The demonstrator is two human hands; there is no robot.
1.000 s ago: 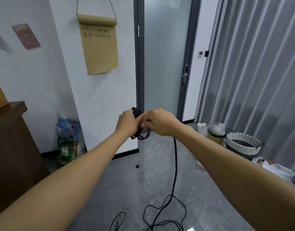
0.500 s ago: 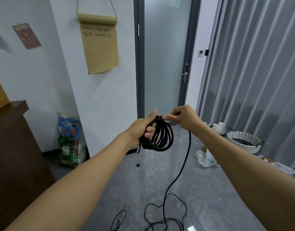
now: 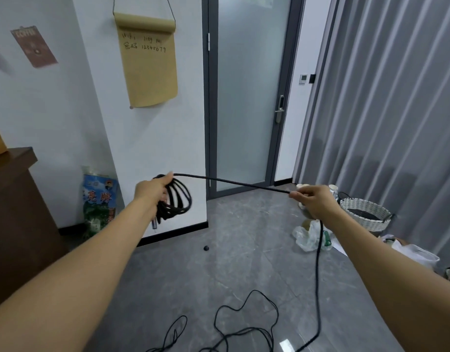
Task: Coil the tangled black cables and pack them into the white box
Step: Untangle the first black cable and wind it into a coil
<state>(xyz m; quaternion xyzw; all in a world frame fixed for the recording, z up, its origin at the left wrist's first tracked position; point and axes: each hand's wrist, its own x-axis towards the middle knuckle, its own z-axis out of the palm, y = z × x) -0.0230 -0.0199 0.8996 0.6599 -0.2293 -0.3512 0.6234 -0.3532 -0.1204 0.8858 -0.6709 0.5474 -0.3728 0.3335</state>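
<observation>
My left hand [image 3: 150,190] grips a bundle of several black cable loops [image 3: 177,199] held out in front of the white wall; a plug end dangles below it. From that hand a taut stretch of the black cable [image 3: 234,182] runs right to my right hand [image 3: 314,200], which pinches it between fingertips. Past the right hand the cable drops to the grey floor and joins loose tangled cable [image 3: 244,323] at the bottom of the view. No white box is in view.
A brown cabinet [image 3: 13,212] stands at the left, with a printed bag [image 3: 98,201] beside the wall. A woven basket [image 3: 363,215], a plastic bag [image 3: 306,236] and cups sit by the grey curtain at right. A glass door [image 3: 246,97] is ahead.
My hands have moved apart. The right hand slid rightward along the cable, drawing a straight length out from the coil, which the left hand carried to the left.
</observation>
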